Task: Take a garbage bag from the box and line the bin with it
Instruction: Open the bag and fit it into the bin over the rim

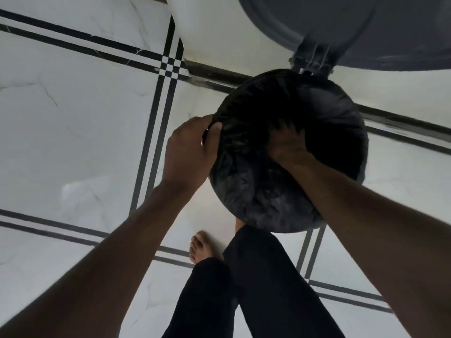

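Observation:
A round bin stands on the floor right of centre, its body hidden under a black garbage bag (256, 191) stretched over the rim. The bin's dark grey lid (366, 28) is hinged up at the top right. My left hand (190, 152) grips the bag's edge against the rim on the bin's left side, thumb over the plastic. My right hand (290, 142) reaches down inside the bin's mouth, fingers spread and pressing on the bag's inside. The box of bags is not in view.
The floor is white marble tile with black stripe borders (161, 98). A white wall or cabinet base (212, 32) rises behind the bin. My bare foot (202, 247) and black trouser legs (244, 289) are just in front of the bin.

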`<action>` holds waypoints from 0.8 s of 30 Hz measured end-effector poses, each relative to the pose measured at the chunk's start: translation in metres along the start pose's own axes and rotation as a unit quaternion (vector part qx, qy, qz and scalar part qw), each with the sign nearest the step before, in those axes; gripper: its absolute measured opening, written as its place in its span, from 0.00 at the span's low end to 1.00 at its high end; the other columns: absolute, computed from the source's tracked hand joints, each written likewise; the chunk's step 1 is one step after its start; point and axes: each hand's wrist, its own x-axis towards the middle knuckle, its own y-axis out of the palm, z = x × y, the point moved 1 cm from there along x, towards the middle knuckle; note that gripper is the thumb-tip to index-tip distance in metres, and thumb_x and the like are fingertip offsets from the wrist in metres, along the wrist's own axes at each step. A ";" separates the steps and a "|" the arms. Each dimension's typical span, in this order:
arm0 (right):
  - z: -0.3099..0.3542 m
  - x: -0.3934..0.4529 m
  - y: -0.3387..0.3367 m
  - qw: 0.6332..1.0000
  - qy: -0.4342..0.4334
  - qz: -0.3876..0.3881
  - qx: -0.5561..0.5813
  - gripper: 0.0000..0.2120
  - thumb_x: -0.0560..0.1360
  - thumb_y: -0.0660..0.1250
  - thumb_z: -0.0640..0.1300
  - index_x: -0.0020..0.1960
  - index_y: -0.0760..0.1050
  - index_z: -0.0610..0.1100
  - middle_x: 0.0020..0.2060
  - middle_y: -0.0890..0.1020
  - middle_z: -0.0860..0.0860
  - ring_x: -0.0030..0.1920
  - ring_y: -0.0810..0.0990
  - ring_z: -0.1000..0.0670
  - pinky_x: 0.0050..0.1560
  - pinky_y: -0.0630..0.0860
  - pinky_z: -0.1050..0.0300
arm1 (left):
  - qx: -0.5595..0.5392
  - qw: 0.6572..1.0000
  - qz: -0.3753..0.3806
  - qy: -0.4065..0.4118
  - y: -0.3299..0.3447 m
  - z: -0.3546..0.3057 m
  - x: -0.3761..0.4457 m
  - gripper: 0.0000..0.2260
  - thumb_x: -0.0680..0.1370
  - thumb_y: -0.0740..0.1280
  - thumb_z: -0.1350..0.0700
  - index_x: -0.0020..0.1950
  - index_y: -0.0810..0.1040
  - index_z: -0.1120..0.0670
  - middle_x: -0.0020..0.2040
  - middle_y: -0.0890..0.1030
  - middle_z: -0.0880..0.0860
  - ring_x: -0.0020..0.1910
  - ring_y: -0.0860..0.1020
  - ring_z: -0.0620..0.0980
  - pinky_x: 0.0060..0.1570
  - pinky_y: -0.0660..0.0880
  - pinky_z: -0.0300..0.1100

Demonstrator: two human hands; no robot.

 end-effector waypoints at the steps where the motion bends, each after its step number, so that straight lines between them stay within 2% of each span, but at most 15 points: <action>1: 0.000 0.010 0.008 1.000 0.005 0.017 -0.016 0.31 0.79 0.59 0.49 0.80 0.54 0.48 0.78 0.58 0.42 0.77 0.55 0.39 0.74 0.51 0.34 | -0.009 1.000 0.001 0.003 0.001 0.001 0.000 0.13 0.84 0.58 0.52 0.56 0.81 0.57 0.45 0.84 0.52 0.45 0.82 0.52 0.45 0.78 0.51; 3: 0.001 0.022 0.020 0.997 0.007 0.055 -0.057 0.35 0.79 0.61 0.51 0.80 0.49 0.48 0.79 0.55 0.42 0.78 0.52 0.39 0.75 0.46 0.34 | -0.022 1.000 -0.002 0.005 0.001 0.001 -0.001 0.13 0.84 0.58 0.52 0.56 0.81 0.56 0.44 0.84 0.51 0.43 0.82 0.50 0.41 0.76 0.47; 5: 0.001 0.027 0.030 0.991 0.011 0.090 -0.098 0.35 0.79 0.61 0.52 0.80 0.50 0.46 0.79 0.55 0.43 0.78 0.53 0.39 0.75 0.47 0.34 | -0.030 1.000 -0.006 0.000 0.003 0.002 -0.002 0.13 0.84 0.58 0.52 0.57 0.81 0.56 0.43 0.84 0.51 0.40 0.82 0.50 0.39 0.75 0.44; 9: 0.001 0.025 0.036 0.987 0.023 0.118 -0.110 0.30 0.79 0.59 0.50 0.79 0.56 0.44 0.77 0.60 0.41 0.76 0.59 0.39 0.75 0.53 0.39 | -0.048 0.999 -0.003 -0.018 0.007 0.003 -0.001 0.13 0.84 0.57 0.50 0.55 0.80 0.54 0.41 0.83 0.51 0.41 0.82 0.52 0.41 0.77 0.52; 11: 0.001 0.020 0.029 0.991 0.042 0.128 -0.010 0.27 0.79 0.61 0.47 0.76 0.63 0.42 0.75 0.65 0.40 0.74 0.65 0.39 0.73 0.61 0.43 | -0.050 0.998 -0.003 -0.025 0.007 0.003 0.000 0.13 0.84 0.57 0.50 0.56 0.80 0.54 0.42 0.84 0.51 0.42 0.82 0.53 0.43 0.78 0.52; 13: -0.002 0.006 0.018 0.975 0.081 0.127 0.163 0.23 0.79 0.61 0.48 0.72 0.69 0.42 0.70 0.72 0.39 0.68 0.72 0.39 0.68 0.70 0.48 | -0.047 0.998 0.002 -0.036 0.004 0.000 0.000 0.13 0.84 0.58 0.50 0.58 0.80 0.53 0.44 0.85 0.50 0.43 0.82 0.52 0.45 0.78 0.52; 15: -0.001 -0.018 0.003 0.940 0.108 0.072 0.316 0.22 0.79 0.59 0.50 0.70 0.72 0.44 0.67 0.75 0.41 0.65 0.75 0.39 0.65 0.73 0.51 | -0.050 0.997 0.011 -0.057 0.003 -0.004 0.000 0.13 0.83 0.58 0.50 0.59 0.80 0.51 0.44 0.85 0.49 0.44 0.82 0.51 0.47 0.78 0.52; 17: 0.006 -0.048 -0.014 0.900 0.098 -0.023 0.424 0.20 0.80 0.57 0.51 0.69 0.74 0.48 0.66 0.77 0.44 0.66 0.75 0.41 0.66 0.70 0.54 | -0.055 0.995 0.019 -0.076 0.001 -0.008 0.000 0.14 0.83 0.58 0.49 0.59 0.81 0.50 0.45 0.85 0.49 0.45 0.82 0.52 0.48 0.79 0.52; 19: 0.024 -0.077 -0.018 0.871 0.052 -0.068 0.484 0.23 0.81 0.56 0.54 0.75 0.66 0.53 0.72 0.72 0.47 0.71 0.70 0.45 0.70 0.62 0.58 | -0.053 0.994 0.026 -0.092 0.000 -0.009 0.001 0.15 0.82 0.57 0.47 0.59 0.81 0.49 0.46 0.85 0.49 0.46 0.82 0.52 0.49 0.79 0.53; 20: 0.035 -0.084 -0.014 0.875 0.024 -0.049 0.482 0.26 0.81 0.54 0.58 0.78 0.60 0.54 0.75 0.68 0.48 0.74 0.66 0.46 0.72 0.58 0.58 | -0.052 0.993 0.031 -0.097 0.000 -0.009 0.002 0.16 0.81 0.56 0.46 0.58 0.81 0.49 0.45 0.85 0.48 0.46 0.82 0.53 0.49 0.79 0.53; 22: 0.058 -0.081 0.009 0.908 -0.019 0.022 0.419 0.34 0.77 0.47 0.68 0.80 0.49 0.57 0.79 0.58 0.49 0.78 0.57 0.45 0.78 0.52 0.47 | -0.048 0.993 0.038 -0.099 0.001 -0.008 0.003 0.16 0.81 0.56 0.46 0.58 0.81 0.49 0.45 0.85 0.48 0.47 0.81 0.53 0.50 0.79 0.53; 24: 0.069 -0.064 0.043 0.944 -0.018 0.116 0.309 0.41 0.70 0.38 0.74 0.79 0.44 0.59 0.80 0.53 0.50 0.79 0.53 0.43 0.76 0.53 0.36 | -0.044 0.994 0.040 -0.088 0.001 -0.005 0.003 0.16 0.82 0.56 0.47 0.58 0.81 0.49 0.46 0.85 0.48 0.47 0.82 0.52 0.50 0.79 0.53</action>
